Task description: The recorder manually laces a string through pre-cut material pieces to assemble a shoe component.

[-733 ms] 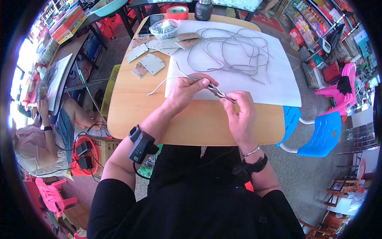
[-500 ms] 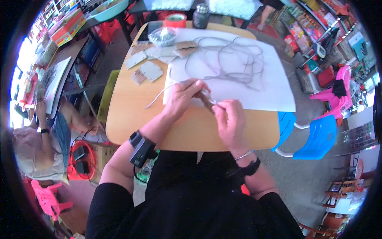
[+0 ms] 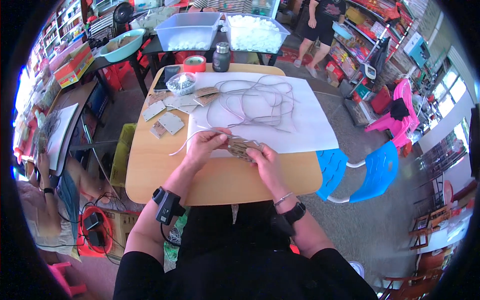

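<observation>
Above the table's near side, my left hand [image 3: 204,146] pinches the left edge of a small brown board [image 3: 240,148] together with a thin grey cord [image 3: 181,148]. The board's right end is gripped between the thumb and fingers of my right hand [image 3: 266,161]. Cord runs along the board's upper edge, and a loose tail hangs out left past my left hand. Beyond my hands, a long tangle of grey cord [image 3: 267,123] lies on a white sheet [image 3: 305,137]. Several similar flat boards [image 3: 171,122] are heaped left of the sheet.
On the wooden table's [image 3: 150,170] far side stand a tub of small metal parts [image 3: 181,84], red tape [image 3: 194,63], a dark bottle [image 3: 221,57] and a phone [image 3: 167,77]. A blue chair [image 3: 380,172] is at the right. Another person [image 3: 55,205] works at the left; others stand behind.
My view has tilted up, bringing the far plastic bins into sight. The board has turned so its flat face shows, and my right hand has shifted up along its edge.
</observation>
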Motion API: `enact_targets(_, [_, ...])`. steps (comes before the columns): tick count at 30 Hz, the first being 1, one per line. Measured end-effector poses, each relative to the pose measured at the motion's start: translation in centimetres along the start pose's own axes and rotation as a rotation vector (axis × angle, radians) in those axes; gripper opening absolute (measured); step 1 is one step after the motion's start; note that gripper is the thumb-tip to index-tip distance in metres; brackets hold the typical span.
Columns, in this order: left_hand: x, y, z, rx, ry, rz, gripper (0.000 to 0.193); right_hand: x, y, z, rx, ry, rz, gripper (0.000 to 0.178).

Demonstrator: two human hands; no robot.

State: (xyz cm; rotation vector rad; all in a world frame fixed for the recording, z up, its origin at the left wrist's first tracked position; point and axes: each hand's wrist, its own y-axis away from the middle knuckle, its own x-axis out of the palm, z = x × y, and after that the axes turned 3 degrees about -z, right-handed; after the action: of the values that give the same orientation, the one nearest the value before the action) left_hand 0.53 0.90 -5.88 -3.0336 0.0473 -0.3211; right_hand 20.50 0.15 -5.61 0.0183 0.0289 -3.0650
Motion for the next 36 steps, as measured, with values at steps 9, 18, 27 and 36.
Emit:
enact_targets(9, [-0.3, -0.6, 1.2, -0.044, -0.121, -0.16, 0.022, 0.1, -0.1, -0.9, -0.152, 0.242, 0.227, 0.023])
enact_targets(18, [-0.1, -1.3, 0.8, -0.03, 0.25, -0.243, 0.02, 4.5, 1.2, -0.1, -0.769, 0.571, 0.152, 0.027])
enact_targets(27, [-0.8, -0.7, 0.0, 0.122, 0.458, -0.158, 0.021, 5.9, 3.3, 0.1, -0.559, 0.41, 0.367, 0.011])
enact_targets(36, [0.7, 1.2, -1.5, 0.21, 0.155, -0.038, 0.02, 5.6, 2.5, 3.6, -0.088, 0.005, 0.31, 0.016])
